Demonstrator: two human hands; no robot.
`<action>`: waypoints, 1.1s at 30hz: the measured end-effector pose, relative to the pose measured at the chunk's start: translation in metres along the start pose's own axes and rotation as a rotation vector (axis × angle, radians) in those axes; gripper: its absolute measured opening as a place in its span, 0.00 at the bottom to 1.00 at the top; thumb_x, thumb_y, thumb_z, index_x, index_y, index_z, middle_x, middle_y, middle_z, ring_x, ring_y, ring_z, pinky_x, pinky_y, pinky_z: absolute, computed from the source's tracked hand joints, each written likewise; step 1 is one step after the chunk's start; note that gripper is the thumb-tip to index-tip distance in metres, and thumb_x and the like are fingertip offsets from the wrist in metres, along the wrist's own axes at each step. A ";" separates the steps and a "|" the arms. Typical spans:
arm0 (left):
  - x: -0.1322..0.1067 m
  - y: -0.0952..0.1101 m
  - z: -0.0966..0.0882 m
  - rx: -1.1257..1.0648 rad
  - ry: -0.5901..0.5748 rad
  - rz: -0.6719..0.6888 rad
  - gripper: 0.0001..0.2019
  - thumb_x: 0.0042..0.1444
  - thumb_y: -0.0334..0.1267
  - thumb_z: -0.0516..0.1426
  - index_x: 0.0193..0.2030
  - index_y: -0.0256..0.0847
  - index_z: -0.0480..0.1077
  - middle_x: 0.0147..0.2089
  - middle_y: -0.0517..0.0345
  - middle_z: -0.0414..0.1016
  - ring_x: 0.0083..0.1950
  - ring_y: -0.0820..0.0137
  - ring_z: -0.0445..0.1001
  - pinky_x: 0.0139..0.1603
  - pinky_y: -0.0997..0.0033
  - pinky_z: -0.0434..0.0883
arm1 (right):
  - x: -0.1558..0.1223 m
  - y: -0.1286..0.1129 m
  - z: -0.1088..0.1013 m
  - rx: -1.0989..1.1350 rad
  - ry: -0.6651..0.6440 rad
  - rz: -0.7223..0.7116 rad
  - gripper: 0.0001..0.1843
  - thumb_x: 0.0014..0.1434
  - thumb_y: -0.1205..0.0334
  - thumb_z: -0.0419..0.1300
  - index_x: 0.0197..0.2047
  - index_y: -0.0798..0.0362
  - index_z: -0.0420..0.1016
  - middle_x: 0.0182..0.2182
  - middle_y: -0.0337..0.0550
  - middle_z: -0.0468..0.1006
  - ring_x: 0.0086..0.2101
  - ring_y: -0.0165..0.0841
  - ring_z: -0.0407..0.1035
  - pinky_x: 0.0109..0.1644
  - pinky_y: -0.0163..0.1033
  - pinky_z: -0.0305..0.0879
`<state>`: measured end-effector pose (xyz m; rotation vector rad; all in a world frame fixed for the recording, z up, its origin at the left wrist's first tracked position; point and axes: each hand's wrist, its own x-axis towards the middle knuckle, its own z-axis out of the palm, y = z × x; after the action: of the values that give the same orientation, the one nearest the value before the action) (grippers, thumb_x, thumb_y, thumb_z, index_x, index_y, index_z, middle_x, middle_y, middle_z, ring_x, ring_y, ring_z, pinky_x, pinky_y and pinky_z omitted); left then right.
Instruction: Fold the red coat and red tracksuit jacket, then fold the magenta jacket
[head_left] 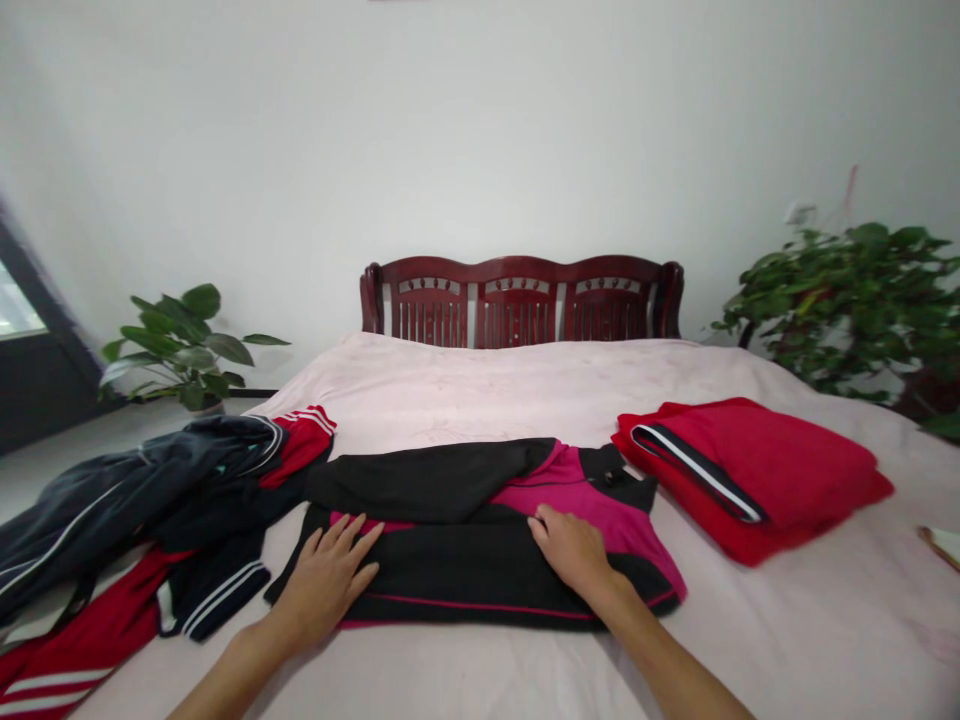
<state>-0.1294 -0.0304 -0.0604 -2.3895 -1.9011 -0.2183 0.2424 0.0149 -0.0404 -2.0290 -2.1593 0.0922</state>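
Now the left hand and right hand lie open, fingers spread, pressing on a black-pink jacket in the middle of the bed. Just beside it are a loose clothes heap and a folded red top (soft fabric, striped edge). Behind stands a carved headboard.

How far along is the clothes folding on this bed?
Done: the red garment lies folded on the right. In hand: the left hand and right hand press flat on the black-and-magenta jacket. Left: the dark and red clothes lie bunched beside it, unfolded.
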 end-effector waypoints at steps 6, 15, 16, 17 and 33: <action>0.027 0.001 -0.023 -0.248 0.175 -0.029 0.19 0.65 0.46 0.47 0.52 0.46 0.76 0.57 0.54 0.77 0.61 0.61 0.72 0.65 0.58 0.64 | 0.028 0.017 -0.018 0.111 0.082 0.052 0.17 0.67 0.54 0.47 0.51 0.48 0.72 0.47 0.47 0.78 0.45 0.41 0.74 0.41 0.41 0.65; 0.095 0.116 -0.025 -0.214 0.130 0.151 0.22 0.62 0.45 0.54 0.61 0.40 0.70 0.62 0.47 0.72 0.65 0.57 0.67 0.67 0.54 0.62 | 0.114 0.040 -0.012 -0.059 0.134 -0.145 0.27 0.62 0.72 0.47 0.62 0.49 0.68 0.61 0.49 0.67 0.50 0.39 0.71 0.51 0.41 0.67; 0.104 0.122 -0.022 -0.182 0.106 0.148 0.25 0.62 0.46 0.54 0.63 0.39 0.67 0.65 0.45 0.69 0.67 0.54 0.64 0.67 0.51 0.61 | 0.122 0.042 -0.012 -0.051 0.132 -0.167 0.25 0.63 0.71 0.47 0.59 0.49 0.71 0.59 0.48 0.69 0.50 0.39 0.71 0.52 0.41 0.66; 0.112 0.126 -0.019 -0.152 0.083 0.143 0.26 0.62 0.47 0.53 0.65 0.39 0.65 0.67 0.43 0.65 0.69 0.52 0.61 0.67 0.48 0.59 | 0.130 0.044 -0.014 -0.041 0.135 -0.187 0.24 0.64 0.70 0.46 0.58 0.49 0.72 0.58 0.47 0.70 0.50 0.38 0.71 0.54 0.40 0.66; 0.145 0.107 0.010 -0.347 -0.148 0.195 0.25 0.66 0.51 0.46 0.67 0.51 0.63 0.72 0.50 0.57 0.73 0.54 0.51 0.70 0.42 0.50 | 0.149 0.058 0.000 0.051 0.130 -0.108 0.33 0.58 0.76 0.45 0.66 0.54 0.65 0.67 0.51 0.61 0.59 0.41 0.64 0.62 0.46 0.59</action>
<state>0.0078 0.0867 -0.0444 -2.8724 -1.7949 -0.3966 0.2914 0.1674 -0.0370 -1.8343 -2.1579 0.0005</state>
